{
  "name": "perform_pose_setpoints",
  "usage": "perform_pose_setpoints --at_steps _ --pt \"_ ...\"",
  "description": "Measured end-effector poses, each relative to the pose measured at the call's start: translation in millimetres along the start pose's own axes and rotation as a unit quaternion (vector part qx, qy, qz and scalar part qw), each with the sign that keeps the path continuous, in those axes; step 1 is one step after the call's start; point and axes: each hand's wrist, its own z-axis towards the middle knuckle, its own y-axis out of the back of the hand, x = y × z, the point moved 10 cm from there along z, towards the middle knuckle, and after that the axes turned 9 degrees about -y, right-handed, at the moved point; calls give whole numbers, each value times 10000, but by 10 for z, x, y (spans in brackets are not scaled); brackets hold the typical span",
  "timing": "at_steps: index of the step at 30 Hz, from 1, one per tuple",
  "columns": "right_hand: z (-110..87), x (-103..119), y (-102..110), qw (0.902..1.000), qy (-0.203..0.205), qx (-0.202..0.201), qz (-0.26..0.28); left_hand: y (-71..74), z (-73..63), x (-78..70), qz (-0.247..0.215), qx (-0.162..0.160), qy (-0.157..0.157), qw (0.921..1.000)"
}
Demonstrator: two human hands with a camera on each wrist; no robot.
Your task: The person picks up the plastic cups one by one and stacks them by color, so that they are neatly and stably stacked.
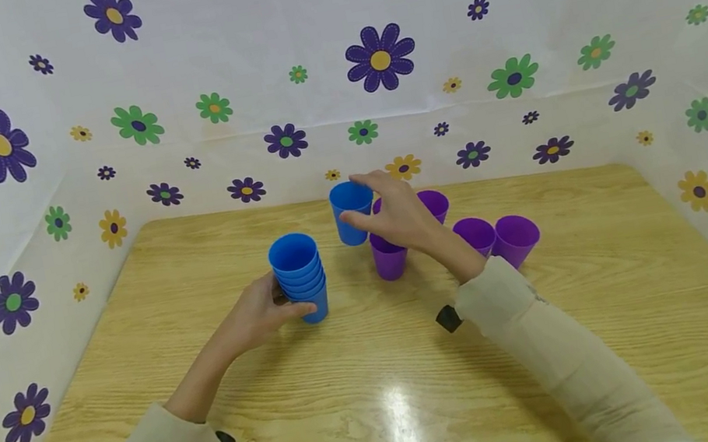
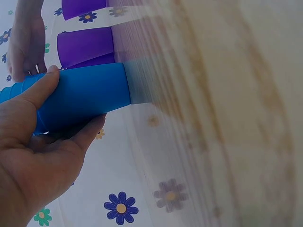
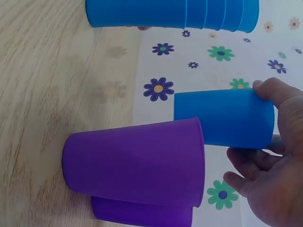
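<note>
My left hand (image 1: 264, 317) grips a stack of nested blue cups (image 1: 305, 281), mouths up, with the thumb on the near side. In the left wrist view the lowest blue cup (image 2: 94, 90) has its base right at the tabletop. Farther back, my right hand (image 1: 400, 211) holds a single blue cup (image 1: 350, 228) near its rim, thumb on one side and fingers on the other. In the right wrist view, cloth shows between the base of this blue cup (image 3: 227, 118) and the tabletop. A purple cup (image 1: 390, 260) stands just in front of the right hand.
More purple cups stand mouth up to the right: one behind the hand (image 1: 436, 205), and a pair, left (image 1: 474, 233) and right (image 1: 519, 239), beside the right forearm, which partly hides them. Flower-patterned cloth (image 1: 305, 103) walls the wooden table (image 1: 329, 399) at back and sides.
</note>
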Motion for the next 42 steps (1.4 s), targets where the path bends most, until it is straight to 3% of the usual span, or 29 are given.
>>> perform_pose_setpoints --at_steps 13,28,42 --pt "-193 219 76 9975 583 -142 374 0 3 -12 15 32 21 10000" --pt "-382 496 205 9947 795 -203 626 9 5 -10 -8 36 -42 10000" --pt "-471 901 326 9828 1468 -301 1082 2 2 -24 -28 61 -120 9999"
